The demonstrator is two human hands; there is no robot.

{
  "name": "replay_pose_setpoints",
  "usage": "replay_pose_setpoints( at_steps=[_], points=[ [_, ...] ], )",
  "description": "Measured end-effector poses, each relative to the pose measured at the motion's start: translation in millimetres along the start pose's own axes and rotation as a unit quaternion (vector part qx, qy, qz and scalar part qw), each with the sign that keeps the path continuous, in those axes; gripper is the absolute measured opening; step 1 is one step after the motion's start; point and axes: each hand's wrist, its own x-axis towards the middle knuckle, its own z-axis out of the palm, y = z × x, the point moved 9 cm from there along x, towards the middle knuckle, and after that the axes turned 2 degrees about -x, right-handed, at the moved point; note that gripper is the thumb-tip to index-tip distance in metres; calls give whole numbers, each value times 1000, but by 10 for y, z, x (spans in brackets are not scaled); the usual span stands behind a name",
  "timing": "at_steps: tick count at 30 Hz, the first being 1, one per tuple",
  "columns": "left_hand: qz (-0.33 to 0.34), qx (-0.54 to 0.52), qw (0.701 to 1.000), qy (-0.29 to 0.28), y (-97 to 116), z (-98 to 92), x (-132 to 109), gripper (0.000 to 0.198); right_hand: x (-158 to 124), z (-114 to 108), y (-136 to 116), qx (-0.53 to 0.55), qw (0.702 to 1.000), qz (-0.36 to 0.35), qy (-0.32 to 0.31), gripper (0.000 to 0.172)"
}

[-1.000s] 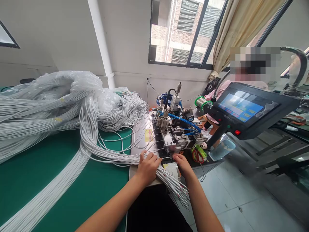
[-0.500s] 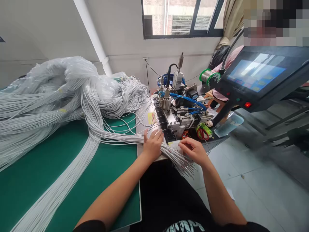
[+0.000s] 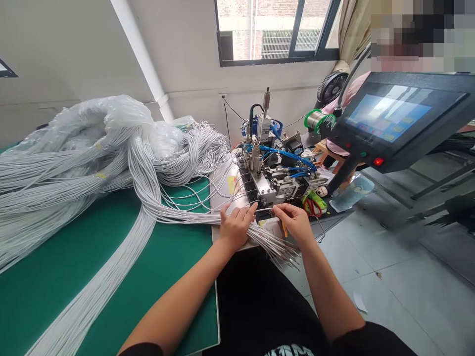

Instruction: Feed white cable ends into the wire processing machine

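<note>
My left hand (image 3: 236, 228) lies over a bundle of thin white cables (image 3: 185, 215), its fingers stretched toward the machine. The cut cable ends (image 3: 280, 247) fan out to the right, over the table edge. With thumb and fingertips, my right hand (image 3: 295, 221) pinches the end of a single white cable (image 3: 264, 210). That cable runs level from beside my left fingertips, along the front of a bench machine (image 3: 270, 185) with metal cylinders and blue air tubes. Its tip is hidden in my right fingers.
A large heap of plastic-wrapped cables (image 3: 111, 118) covers the green table (image 3: 181, 277) at left. A control screen (image 3: 389, 111) overhangs the right side, near a solder wire spool (image 3: 317, 118). Red-handled scissors (image 3: 311, 206) lie beside the machine. Another person sits behind the screen.
My right hand has moved slightly up and left and now pinches one cable, pulled straight before the machine. My left hand stays on the bundle, its index finger stretched further out.
</note>
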Motion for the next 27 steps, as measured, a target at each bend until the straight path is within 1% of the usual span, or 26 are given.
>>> replay_pose_setpoints(
  at_steps=[2, 4, 7, 10, 13, 16, 18, 20, 22, 25, 27],
  points=[
    [-2, -1, 1000, 17, 1, -35, 3, 30, 48, -15, 114, 57, 997, 36, 23, 34],
    [2, -9, 1000, 19, 5, -37, 1, 20, 74, 13, 216, 105, 992, 64, 35, 36],
    [18, -26, 999, 14, 16, -18, -2, 19, 83, 100, 328, 154, 983, 98, 34, 39],
    [47, -39, 998, -4, 49, 23, -4, 19, 88, 180, 353, 196, 975, 107, 8, 40],
    [58, -40, 997, -16, 56, 60, -4, 22, 96, 209, 332, 204, 973, 104, -39, 40],
    [61, -36, 997, -23, 51, 87, -5, 26, 96, 204, 351, 170, 974, 112, -95, 41],
    [62, -37, 997, -27, 48, 98, -6, 28, 104, 174, 379, 131, 979, 110, -113, 39],
    [63, -41, 997, -30, 47, 107, -5, 29, 126, 117, 398, 77, 987, 91, -104, 34],
    [64, -43, 996, -35, 48, 118, -5, 28, 150, 62, 395, 4, 995, 62, -79, 28],
    [64, -41, 996, -40, 50, 133, -6, 30, 168, 45, 363, -102, 993, 18, -57, 23],
    [58, -39, 997, -39, 43, 138, -5, 32, 178, 64, 344, -132, 990, -2, -55, 24]
  ],
)
